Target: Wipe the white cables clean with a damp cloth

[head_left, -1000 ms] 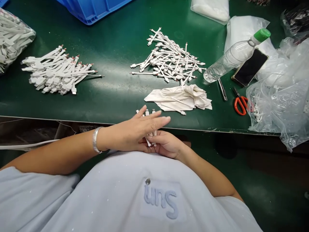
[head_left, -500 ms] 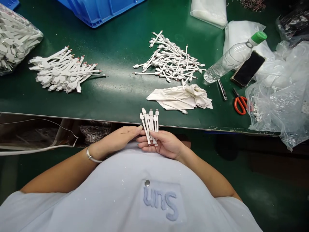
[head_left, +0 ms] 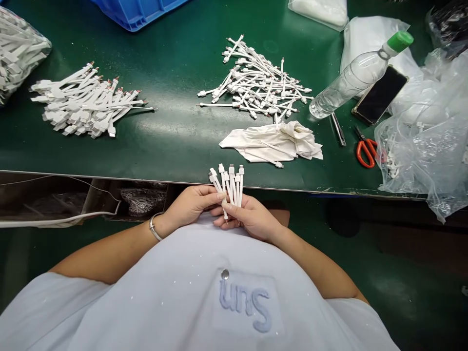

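Note:
Several short white USB cables [head_left: 233, 184] are fanned out in front of my body, just at the table's front edge, with connectors pointing away from me. My right hand [head_left: 252, 214] is closed round their lower ends, thumb on top and fingers beneath. My left hand [head_left: 199, 201], with a bracelet on its wrist, pinches the leftmost of these cables between thumb and fingers. Beyond the hands lies a crumpled white cloth [head_left: 256, 139] with a single cable on it. Behind the cloth is a loose pile of similar white cables [head_left: 259, 83].
Another cable pile [head_left: 84, 105] lies at the left, near a filled clear bag [head_left: 18, 53]. A blue bin [head_left: 137, 12] stands at the back. On the right are a bottle [head_left: 351, 80], a phone [head_left: 380, 95], orange-handled scissors [head_left: 365, 151] and plastic bags [head_left: 424, 146].
My left hand has moved from lying flat beside the cables to pinching the leftmost one. The cables have spread wider, and the camera view has shifted slightly.

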Tool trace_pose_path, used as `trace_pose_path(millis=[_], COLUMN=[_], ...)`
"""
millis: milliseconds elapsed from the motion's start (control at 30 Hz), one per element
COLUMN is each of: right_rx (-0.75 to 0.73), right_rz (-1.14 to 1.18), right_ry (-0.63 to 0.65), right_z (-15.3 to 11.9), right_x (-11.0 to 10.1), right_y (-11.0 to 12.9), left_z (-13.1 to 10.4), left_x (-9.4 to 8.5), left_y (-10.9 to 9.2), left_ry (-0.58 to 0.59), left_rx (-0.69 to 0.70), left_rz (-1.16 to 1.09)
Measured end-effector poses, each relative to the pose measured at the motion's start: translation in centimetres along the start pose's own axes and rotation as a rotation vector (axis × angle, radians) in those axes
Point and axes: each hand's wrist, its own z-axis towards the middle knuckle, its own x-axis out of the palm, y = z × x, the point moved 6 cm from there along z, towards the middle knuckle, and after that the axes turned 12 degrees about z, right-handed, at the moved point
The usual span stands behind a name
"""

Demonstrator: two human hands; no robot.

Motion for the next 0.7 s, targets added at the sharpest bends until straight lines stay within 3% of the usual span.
trace_pose_path(millis=[233,433,700], right_rx=[0.019,0.039,0.041], right_rz=[0.035,0.084,0.081], right_ry=[-0.069,-0.121,-0.075], right_z=[0.09,-0.12,0.05], right_x=[-0.22,-0.27,-0.27], right_y=[0.08,0.13,0.15], left_z=[0.05,-0.23,-0.36], left_x=[-0.19,-0.47,-0.32], left_y=[0.11,0.39,0.03], left_ry=[-0.054,-0.033,0.006], left_rx=[-0.006,-0.015,0.022], left_rz=[0.023,0.016,0.045])
